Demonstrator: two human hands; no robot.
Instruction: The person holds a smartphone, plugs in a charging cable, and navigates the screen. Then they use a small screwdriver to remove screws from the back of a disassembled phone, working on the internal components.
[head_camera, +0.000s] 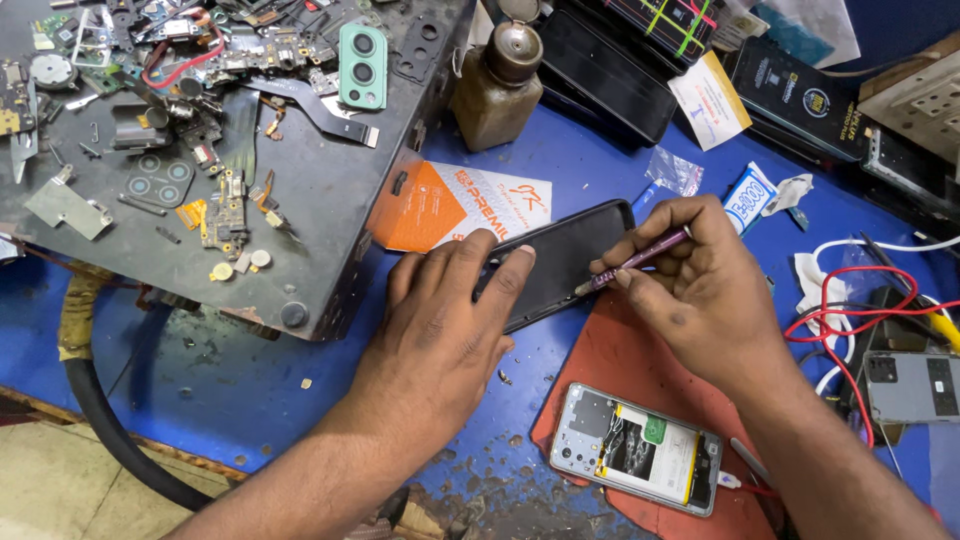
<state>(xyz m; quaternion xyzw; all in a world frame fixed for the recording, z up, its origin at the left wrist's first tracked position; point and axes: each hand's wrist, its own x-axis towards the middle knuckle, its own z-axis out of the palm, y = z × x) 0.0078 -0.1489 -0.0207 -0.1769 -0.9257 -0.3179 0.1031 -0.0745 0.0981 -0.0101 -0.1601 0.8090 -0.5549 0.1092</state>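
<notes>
Nearest me, at the front edge of the blue desk (240, 400): an opened phone (636, 448) lying face down with its back cover off, battery and boards showing, resting on the near part of a red work mat (640, 365). Next: my left hand (440, 330), palm down, fingers spread and pressing flat on the near end of a black phone back cover (560, 262), pinning it rather than wrapping it. Beside it: my right hand (700, 290), closed in a pen grip around a purple-handled precision screwdriver (640, 262), its metal tip touching the cover's right edge. The cover lies tilted, half on the mat, half on the desk, near the desk's middle. Right edge: a second phone (912, 385), grey, back up, with red and white wires (850, 300) looped beside it. Behind the cover: an orange-and-white packaging card (440, 205), lying flat. Left side: a dark metal parts box (330, 200), its top strewn with flex cables, small boards and screws, plus a green camera bezel (362, 66). Far edge: a brown dispenser bottle (498, 85) standing upright just beside the box, and a stack of black phone cases (610, 70) behind it. Below the box, off the left edge: a black hose (100, 400).
</notes>
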